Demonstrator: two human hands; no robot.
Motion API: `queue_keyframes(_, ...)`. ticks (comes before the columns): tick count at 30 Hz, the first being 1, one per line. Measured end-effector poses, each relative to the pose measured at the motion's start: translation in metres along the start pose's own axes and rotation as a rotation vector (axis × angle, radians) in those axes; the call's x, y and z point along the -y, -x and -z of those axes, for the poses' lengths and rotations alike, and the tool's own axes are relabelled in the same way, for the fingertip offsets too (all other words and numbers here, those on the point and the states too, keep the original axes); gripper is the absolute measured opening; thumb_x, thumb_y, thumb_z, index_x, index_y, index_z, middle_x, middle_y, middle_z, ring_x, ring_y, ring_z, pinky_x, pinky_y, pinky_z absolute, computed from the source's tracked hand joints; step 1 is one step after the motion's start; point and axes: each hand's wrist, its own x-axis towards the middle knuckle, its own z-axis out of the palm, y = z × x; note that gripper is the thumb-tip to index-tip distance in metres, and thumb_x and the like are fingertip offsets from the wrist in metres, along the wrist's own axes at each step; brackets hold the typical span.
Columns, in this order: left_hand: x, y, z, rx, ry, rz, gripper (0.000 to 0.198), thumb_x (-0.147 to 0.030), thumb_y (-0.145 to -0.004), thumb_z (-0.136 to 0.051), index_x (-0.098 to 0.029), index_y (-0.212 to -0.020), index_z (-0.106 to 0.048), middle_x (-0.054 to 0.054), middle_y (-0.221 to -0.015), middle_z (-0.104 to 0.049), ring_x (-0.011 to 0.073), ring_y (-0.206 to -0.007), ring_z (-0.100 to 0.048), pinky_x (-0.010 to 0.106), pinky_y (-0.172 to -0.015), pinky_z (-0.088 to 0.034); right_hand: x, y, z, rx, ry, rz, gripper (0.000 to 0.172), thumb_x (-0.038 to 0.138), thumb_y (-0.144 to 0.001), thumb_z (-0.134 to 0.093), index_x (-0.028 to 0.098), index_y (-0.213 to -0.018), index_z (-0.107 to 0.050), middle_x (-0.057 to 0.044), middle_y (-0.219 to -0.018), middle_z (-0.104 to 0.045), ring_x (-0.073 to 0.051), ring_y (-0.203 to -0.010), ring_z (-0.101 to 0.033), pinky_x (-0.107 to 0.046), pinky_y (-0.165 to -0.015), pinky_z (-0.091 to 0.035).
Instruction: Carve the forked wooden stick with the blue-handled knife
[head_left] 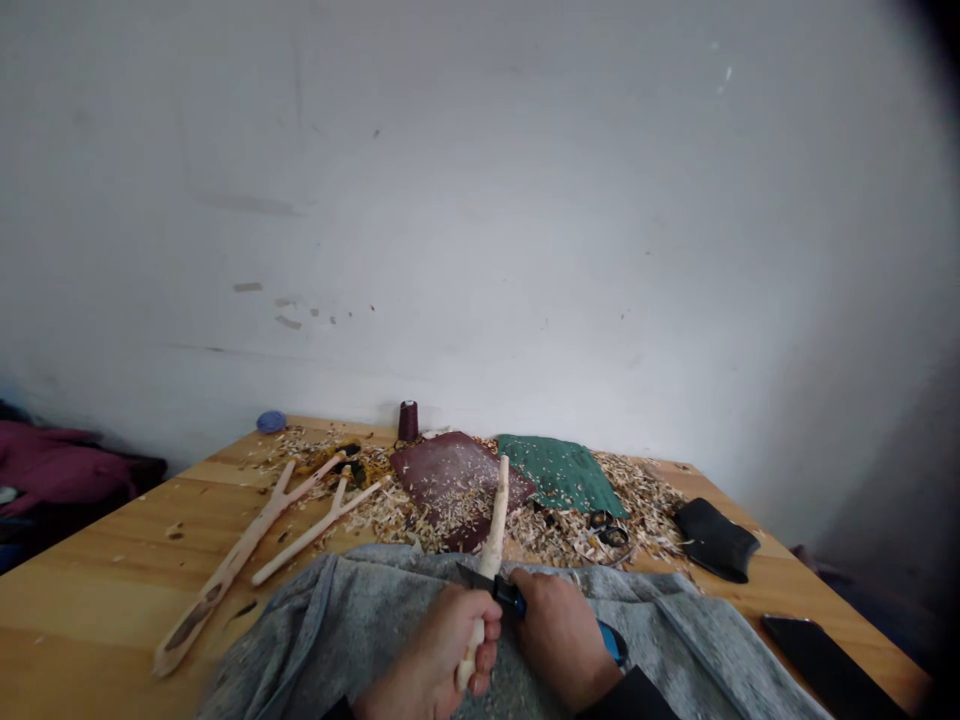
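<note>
A peeled pale stick [496, 520] stands tilted upward in my left hand [457, 640], whose fingers wrap round its lower part. My right hand [562, 635] grips a knife [512, 594] with a black and blue handle. The dark blade lies across the stick just above my left fist, and its tip points left. Beneath both hands a grey cloth [375, 620] is spread over the table's near edge.
The wooden table [97, 590] bears two forked sticks, one large [247, 545] and one slim [322, 525], at left. Wood shavings [645, 500] surround maroon [442, 470] and green [559, 470] cloths. A thread spool [408, 422], a black pad [716, 540] and a phone [825, 660] lie around.
</note>
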Motion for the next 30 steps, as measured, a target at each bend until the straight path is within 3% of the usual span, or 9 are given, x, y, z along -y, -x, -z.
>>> queue_keyframes(3,0.003,-0.002,-0.001,0.026,0.036,-0.054,0.011,-0.024,-0.065,-0.056,-0.021,-0.059,-0.047,-0.007,-0.046,-0.043,0.0049,-0.033,-0.03,0.018,-0.033,-0.021,-0.004,-0.003,0.0,-0.02,0.017,-0.029,0.033,0.009,-0.087,-0.044,0.023,-0.102,-0.071,-0.008,-0.098,-0.076,-0.022,-0.092,-0.071,-0.027,-0.072,-0.042)
queue_keyframes(14,0.003,-0.002,-0.002,0.081,0.056,-0.056,0.013,-0.022,-0.055,-0.052,-0.022,-0.067,-0.046,-0.008,-0.05,-0.045,0.0043,-0.034,-0.029,0.018,-0.031,-0.018,-0.014,-0.012,0.0,-0.078,0.05,-0.109,0.037,0.007,-0.087,-0.041,0.022,-0.103,-0.07,-0.008,-0.102,-0.076,-0.022,-0.092,-0.071,-0.027,-0.071,-0.043)
queue_keyframes(20,0.001,-0.002,-0.001,0.05,0.066,-0.059,0.007,-0.023,-0.062,-0.055,-0.022,-0.062,-0.048,-0.007,-0.046,-0.043,0.0049,-0.032,-0.029,0.018,-0.033,-0.02,-0.007,-0.004,0.002,-0.034,0.0,-0.036,0.033,0.01,-0.084,-0.048,0.023,-0.105,-0.07,-0.008,-0.103,-0.076,-0.022,-0.096,-0.07,-0.026,-0.075,-0.042)
queue_keyframes(25,0.001,-0.007,0.005,-0.027,0.014,-0.027,0.025,-0.022,-0.068,-0.053,-0.021,-0.046,-0.043,-0.005,-0.035,-0.036,0.0044,-0.03,-0.025,0.018,-0.035,-0.019,0.003,0.001,-0.003,-0.004,-0.032,0.057,0.024,0.019,-0.086,-0.054,0.023,-0.103,-0.069,-0.007,-0.1,-0.076,-0.022,-0.094,-0.071,-0.026,-0.074,-0.041)
queue_keyframes(30,0.008,-0.007,0.004,0.064,0.027,-0.101,0.017,-0.026,-0.065,-0.058,-0.021,-0.053,-0.047,-0.006,-0.037,-0.039,0.0047,-0.03,-0.025,0.018,-0.033,-0.022,-0.001,-0.001,-0.001,-0.03,-0.02,-0.006,0.028,0.014,-0.087,-0.049,0.022,-0.104,-0.07,-0.009,-0.098,-0.076,-0.022,-0.093,-0.071,-0.027,-0.074,-0.043)
